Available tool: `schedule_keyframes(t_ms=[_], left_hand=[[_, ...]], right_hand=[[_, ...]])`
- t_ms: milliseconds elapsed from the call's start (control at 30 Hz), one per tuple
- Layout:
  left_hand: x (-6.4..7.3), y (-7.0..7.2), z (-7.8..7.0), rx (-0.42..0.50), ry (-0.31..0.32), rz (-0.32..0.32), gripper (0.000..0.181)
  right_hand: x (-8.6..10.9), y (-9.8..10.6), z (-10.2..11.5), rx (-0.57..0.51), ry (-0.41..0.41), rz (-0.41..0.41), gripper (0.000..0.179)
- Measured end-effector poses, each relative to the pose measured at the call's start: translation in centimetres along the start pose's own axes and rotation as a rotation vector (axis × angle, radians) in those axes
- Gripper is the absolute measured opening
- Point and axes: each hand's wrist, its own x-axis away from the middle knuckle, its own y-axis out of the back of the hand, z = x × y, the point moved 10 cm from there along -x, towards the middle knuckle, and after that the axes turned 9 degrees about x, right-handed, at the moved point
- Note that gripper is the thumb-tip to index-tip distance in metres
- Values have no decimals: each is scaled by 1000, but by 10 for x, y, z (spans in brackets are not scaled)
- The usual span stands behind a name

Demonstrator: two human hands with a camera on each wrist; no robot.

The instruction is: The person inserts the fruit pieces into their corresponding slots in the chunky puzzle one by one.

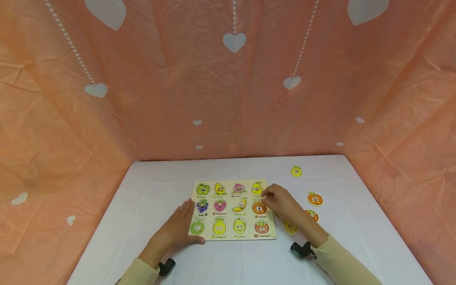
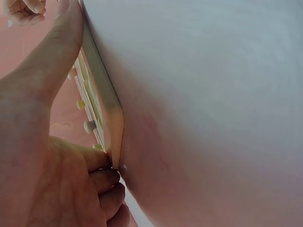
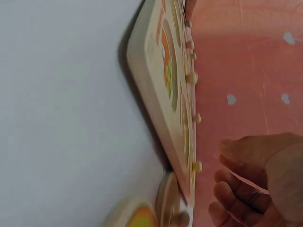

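A pale wooden fruit puzzle board (image 1: 229, 213) lies flat on the table. My left hand (image 1: 179, 223) rests against its near left corner, fingers straight along the left side and thumb at the front edge. Over the board's right edge hovers my right hand (image 1: 283, 202), beside the knobbed pear piece (image 1: 257, 188) in the top row. The right wrist view shows its fingers loosely bent, with nothing between them and apart from the knobs. Below the pear, the orange slot (image 1: 259, 207) shows its printed picture, as does the persimmon slot (image 1: 262, 227).
Loose pieces lie right of the board: a pineapple piece (image 1: 296, 171), an orange piece (image 1: 315, 199), a persimmon piece (image 1: 311, 215) partly behind the right forearm, and a yellow smiling piece (image 1: 290, 227) close to the board. A pink cloth (image 1: 235, 99) hangs around the white table (image 1: 160, 174).
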Motion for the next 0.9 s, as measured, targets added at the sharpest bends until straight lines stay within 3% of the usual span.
schedule_keyframes(t_ms=[467,700,900], left_hand=[[1,2,-3,6,-12,-4,136],[2,2,-3,5,-10,1,136],[4,2,-5,16,-22,9,135]], right_hand=[[22,34,-35,47,-112,-62,13],[35,58,-47,82,-98,-157,12],[44,67,-66,107,-136,-170,15]])
